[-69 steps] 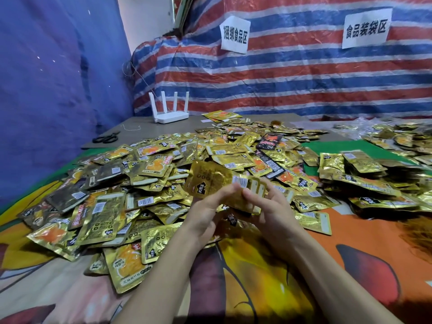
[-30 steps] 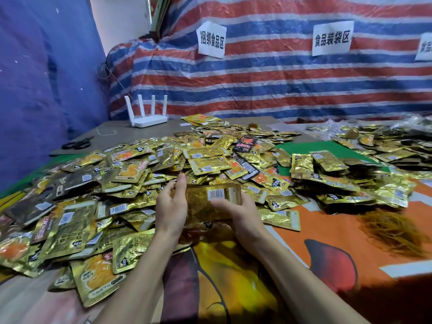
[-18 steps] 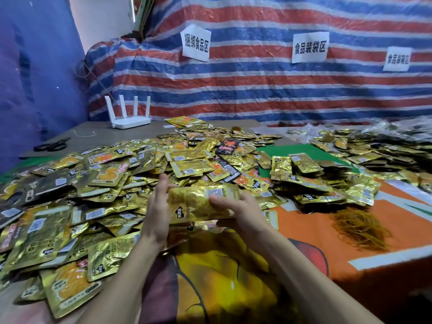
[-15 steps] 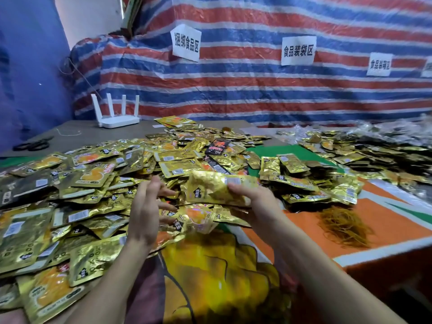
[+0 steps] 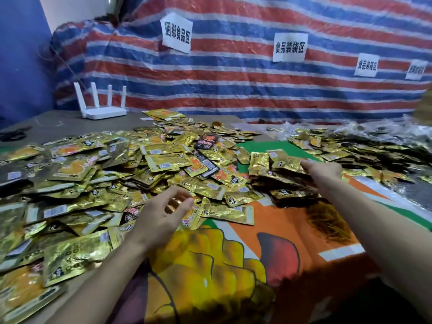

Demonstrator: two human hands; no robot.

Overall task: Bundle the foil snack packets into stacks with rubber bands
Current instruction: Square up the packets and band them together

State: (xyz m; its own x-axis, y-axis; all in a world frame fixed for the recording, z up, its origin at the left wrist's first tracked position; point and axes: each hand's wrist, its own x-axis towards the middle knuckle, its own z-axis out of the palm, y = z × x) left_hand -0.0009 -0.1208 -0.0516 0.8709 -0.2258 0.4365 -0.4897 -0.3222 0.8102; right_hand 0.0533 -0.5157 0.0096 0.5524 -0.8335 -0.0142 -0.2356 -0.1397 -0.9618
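A broad heap of loose gold foil snack packets (image 5: 112,174) covers the left and middle of the table. My right hand (image 5: 326,170) reaches out to the right and grips a stack of packets (image 5: 286,163) by its end, on top of a pile of bundled stacks (image 5: 264,181). My left hand (image 5: 163,213) hovers over the near edge of the loose heap, fingers loosely curled, holding nothing. A tangle of brown rubber bands (image 5: 327,220) lies on the orange cloth just under my right forearm.
A white router (image 5: 102,108) and black scissors (image 5: 12,135) sit at the far left on the grey tabletop. More packets (image 5: 364,148) are spread at the far right. A striped tarp with paper signs (image 5: 176,32) closes the back.
My right hand carried the stack from in front of me out to the right onto the bundled pile. My left hand let go of it and dropped toward the loose heap.
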